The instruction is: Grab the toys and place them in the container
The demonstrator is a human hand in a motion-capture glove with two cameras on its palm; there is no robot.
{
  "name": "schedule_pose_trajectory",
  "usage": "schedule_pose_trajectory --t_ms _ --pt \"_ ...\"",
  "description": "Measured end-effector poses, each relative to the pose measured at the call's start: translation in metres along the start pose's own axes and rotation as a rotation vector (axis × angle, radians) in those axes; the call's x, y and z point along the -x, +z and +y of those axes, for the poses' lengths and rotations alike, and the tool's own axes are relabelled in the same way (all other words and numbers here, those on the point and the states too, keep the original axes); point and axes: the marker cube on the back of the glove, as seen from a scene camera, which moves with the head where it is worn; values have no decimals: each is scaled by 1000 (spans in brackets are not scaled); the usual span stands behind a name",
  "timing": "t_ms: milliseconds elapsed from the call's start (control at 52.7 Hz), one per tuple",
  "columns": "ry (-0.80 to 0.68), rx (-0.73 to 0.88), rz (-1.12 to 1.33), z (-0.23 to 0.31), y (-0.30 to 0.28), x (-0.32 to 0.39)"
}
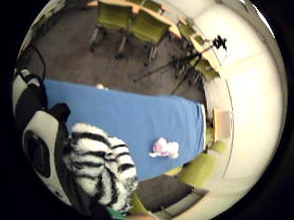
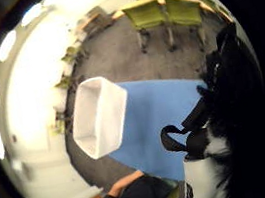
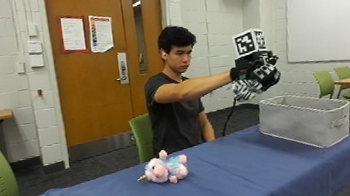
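A: Worktop, contents?
B: Container on it at 3 o'clock, near that end. Plush unicorn on it toward the middle, at 9 o'clock of the container and well apart from it.

A: Above the worktop?
B: Right hand raised at 11 o'clock of the container, clear of its rim, with a striped plush toy in its grip.

A: Behind?
B: The person sits behind the worktop, at 1 o'clock of the unicorn.

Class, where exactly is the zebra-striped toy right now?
In the outside view, the striped toy is gripped in the gloved right hand, held up in the air above the blue table, near the grey container.
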Motion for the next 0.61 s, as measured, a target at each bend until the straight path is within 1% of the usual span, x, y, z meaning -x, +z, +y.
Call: schedule_pose_trajectory --t_ms 38,57,133,171,228,247,303,341,398,474,512,531,569,607 --pt "-111 -21 -45 -4 -13 33" --pt "-140 -28 -54 -8 -17 47" --pt "-118 -47 10 -25 -27 92" --pt "-164 -48 -7 -29 -34 121" --pt "-254 -42 -132 -29 -49 176" --pt "-270 -48 -133 -31 -51 191" --pt "-259 -82 -4 -41 -48 209" --pt "-258 -89 31 -43 -49 221" --pt "-250 -87 10 -44 -53 253" --pt "-309 -92 -81 -43 -61 303" --pt "-302 -86 -155 -46 -62 310" --pt "-310 -82 -192 -49 -61 303" --pt "-388 -85 -235 -56 -56 280" --pt "-466 -92 -233 -58 -50 273"
